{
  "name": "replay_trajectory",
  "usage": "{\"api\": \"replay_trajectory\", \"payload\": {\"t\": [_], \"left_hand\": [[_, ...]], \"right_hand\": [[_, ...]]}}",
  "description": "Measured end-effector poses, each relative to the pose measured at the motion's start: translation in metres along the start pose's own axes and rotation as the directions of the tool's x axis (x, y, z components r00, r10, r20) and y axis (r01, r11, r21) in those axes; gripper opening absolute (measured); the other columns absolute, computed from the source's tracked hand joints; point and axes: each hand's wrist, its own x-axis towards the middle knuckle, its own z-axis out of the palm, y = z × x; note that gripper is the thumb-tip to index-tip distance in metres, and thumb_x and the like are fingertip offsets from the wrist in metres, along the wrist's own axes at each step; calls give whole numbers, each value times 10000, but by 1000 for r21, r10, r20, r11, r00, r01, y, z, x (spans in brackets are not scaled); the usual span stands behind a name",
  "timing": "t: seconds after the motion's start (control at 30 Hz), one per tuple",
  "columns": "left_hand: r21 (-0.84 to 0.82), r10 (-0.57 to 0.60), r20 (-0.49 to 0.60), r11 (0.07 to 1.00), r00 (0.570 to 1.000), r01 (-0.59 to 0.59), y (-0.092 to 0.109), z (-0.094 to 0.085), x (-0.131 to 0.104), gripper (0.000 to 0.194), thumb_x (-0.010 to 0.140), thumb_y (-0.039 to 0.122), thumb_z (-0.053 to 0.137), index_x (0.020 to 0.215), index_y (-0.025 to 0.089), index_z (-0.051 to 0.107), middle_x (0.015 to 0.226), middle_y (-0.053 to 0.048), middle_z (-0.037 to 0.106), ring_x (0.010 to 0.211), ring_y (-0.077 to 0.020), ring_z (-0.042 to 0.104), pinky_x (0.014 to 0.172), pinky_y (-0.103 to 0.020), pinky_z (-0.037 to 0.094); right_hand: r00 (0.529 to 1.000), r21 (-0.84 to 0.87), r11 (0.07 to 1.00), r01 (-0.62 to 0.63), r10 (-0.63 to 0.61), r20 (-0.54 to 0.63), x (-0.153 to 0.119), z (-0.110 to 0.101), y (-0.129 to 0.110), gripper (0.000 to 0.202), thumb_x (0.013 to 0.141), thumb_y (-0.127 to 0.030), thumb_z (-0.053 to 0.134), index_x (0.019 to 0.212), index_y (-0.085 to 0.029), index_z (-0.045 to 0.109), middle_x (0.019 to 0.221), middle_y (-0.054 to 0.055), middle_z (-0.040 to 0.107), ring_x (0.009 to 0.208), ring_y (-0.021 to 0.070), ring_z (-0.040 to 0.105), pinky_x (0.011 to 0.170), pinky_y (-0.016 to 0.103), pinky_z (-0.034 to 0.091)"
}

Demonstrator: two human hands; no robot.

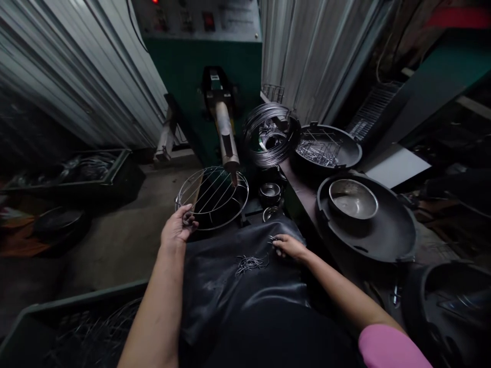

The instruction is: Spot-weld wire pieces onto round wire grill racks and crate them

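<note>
My left hand (179,225) is closed on the near left rim of a round wire rack (215,199), which has thin parallel bars across its ring. The rack sits under the pointed metal arm (227,135) of a green machine (172,71). In my right hand (287,246), the fingers pinch a few short bits of metal wire (270,239) above my lap. A small pile of similar wire pieces (251,263) lies on the black apron (215,276) between my hands.
To the right, a wire coil (272,135) stands beside a dark pan (351,148) of wire parts. A metal bowl (353,199) sits in a larger black pan (395,230). At lower left is a crate (46,312) of wire pieces, with another bin (115,176) farther back.
</note>
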Motion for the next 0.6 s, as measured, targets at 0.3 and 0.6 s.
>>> {"api": "replay_trajectory", "payload": {"t": [0.3,0.6], "left_hand": [[-2,-10,2,1000,1000,10,2,2,-3,215,537,162,650,607,168,448,476,65,413,396,-65,404,367,-178,347],[-9,-18,-13,1000,1000,18,4,4,-4,194,552,141,640,591,161,451,475,59,430,396,-63,408,360,-179,340]], "right_hand": [[994,140,986,-86,76,74,4,24,9,89,818,-154,485,821,-134,571,556,-34,582,416,62,521,321,131,283],[995,-130,991,-30,18,-93,-4,1,12,139,829,-109,439,868,-135,570,561,-43,574,352,46,439,330,143,284]]}}
